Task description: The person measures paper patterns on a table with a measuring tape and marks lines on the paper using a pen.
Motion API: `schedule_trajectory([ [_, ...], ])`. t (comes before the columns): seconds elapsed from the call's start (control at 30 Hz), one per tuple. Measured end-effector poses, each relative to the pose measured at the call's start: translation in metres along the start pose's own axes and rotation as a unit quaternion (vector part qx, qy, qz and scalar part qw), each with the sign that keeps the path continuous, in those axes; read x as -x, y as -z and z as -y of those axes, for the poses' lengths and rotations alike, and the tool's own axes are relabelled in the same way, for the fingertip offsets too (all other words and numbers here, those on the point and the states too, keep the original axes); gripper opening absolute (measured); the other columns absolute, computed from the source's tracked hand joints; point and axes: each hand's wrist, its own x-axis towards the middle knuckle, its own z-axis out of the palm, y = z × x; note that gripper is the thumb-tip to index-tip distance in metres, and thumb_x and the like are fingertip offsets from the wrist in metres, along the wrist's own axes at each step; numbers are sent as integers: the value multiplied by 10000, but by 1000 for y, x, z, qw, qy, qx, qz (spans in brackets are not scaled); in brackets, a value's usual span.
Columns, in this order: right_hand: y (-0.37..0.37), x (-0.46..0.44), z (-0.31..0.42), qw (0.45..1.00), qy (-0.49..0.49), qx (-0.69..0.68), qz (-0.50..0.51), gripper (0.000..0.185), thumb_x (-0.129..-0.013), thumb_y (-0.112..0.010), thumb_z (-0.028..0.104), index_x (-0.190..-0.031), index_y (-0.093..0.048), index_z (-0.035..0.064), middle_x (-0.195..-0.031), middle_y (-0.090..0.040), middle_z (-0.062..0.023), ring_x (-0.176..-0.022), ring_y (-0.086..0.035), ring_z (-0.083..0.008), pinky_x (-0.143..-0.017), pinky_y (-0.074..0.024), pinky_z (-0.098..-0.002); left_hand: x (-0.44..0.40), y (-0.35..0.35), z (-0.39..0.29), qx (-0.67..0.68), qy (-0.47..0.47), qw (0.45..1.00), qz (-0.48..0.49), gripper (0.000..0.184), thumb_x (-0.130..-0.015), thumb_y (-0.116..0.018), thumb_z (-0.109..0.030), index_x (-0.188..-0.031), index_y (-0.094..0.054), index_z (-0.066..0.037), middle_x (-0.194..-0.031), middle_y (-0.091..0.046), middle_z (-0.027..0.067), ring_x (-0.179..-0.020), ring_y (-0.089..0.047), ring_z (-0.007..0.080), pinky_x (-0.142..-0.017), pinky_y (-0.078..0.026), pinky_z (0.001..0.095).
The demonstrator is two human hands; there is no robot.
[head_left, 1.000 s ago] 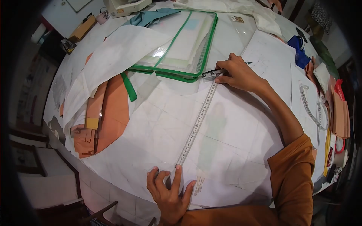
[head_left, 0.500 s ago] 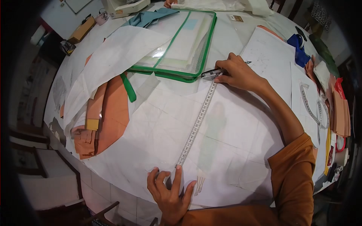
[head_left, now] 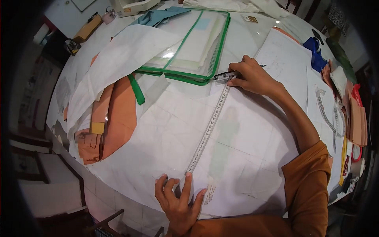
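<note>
A white tape measure (head_left: pixel 209 128) with dark markings runs slantwise across a large sheet of white paper (head_left: pixel 166 146). My left hand (head_left: pixel 179 203) is at its near end, fingers spread, with the index fingertip pressing the tape down on the paper. At the far end my right hand (head_left: pixel 252 75) is closed, thumb and fingers pinching the tape. A small dark, partly clear object (head_left: pixel 225 76) sticks out to the left from under the right fingers; I cannot make out its kind. Right of the tape, a faint greenish figure drawing (head_left: pixel 225 146) shows, apparently through the paper.
A clear, green-edged zip folder (head_left: pixel 189 47) lies beyond the paper. Orange pattern pieces (head_left: pixel 118 122) sit left. At right are a drawn-on sheet (head_left: pixel 284 55), a blue tape dispenser (head_left: pixel 314 54), another tape measure (head_left: pixel 323 108) and stacked orange pieces (head_left: pixel 357 122).
The view has shifted slightly, so the items sit a few pixels over. Both hands keep their places on the tape measure. The other person's hand at the far edge is no longer seen.
</note>
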Motion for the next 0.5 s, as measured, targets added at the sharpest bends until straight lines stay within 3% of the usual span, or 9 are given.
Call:
schedule_trajectory([
  [0.2, -8, -1, -8, 999, 21, -8, -36, 310, -828, -764, 272, -1005, -681, 33, -858, -667, -150, -933, -502, -322, -854, -423, -435, -3, 3, 0, 8, -4, 1000, 4, 546, -745, -819, -295, -1221, -693, -59, -1086, -498, 184, -1195, -409, 455, -981, -370, 587],
  [0.4, -7, -4, -6, 999, 9, -10, -32, 307, -803, -792, 235, -980, -662, 21, -793, -628, -152, -879, -474, -295, -770, -417, -430, -4, 4, 0, -3, -1, 1000, -8, 532, -745, -820, -318, -1213, -705, -92, -1067, -512, 167, -1180, -438, 441, -1017, -352, 609],
  [0.5, -11, -6, -10, 1000, -17, -16, -22, 337, -815, -783, 205, -1050, -649, 4, -881, -540, -140, -874, -471, -275, -804, -426, -396, -3, 0, 2, 3, 1, 1000, -16, 531, -742, -823, -327, -1211, -710, -106, -1062, -514, 165, -1180, -441, 435, -1012, -352, 614],
])
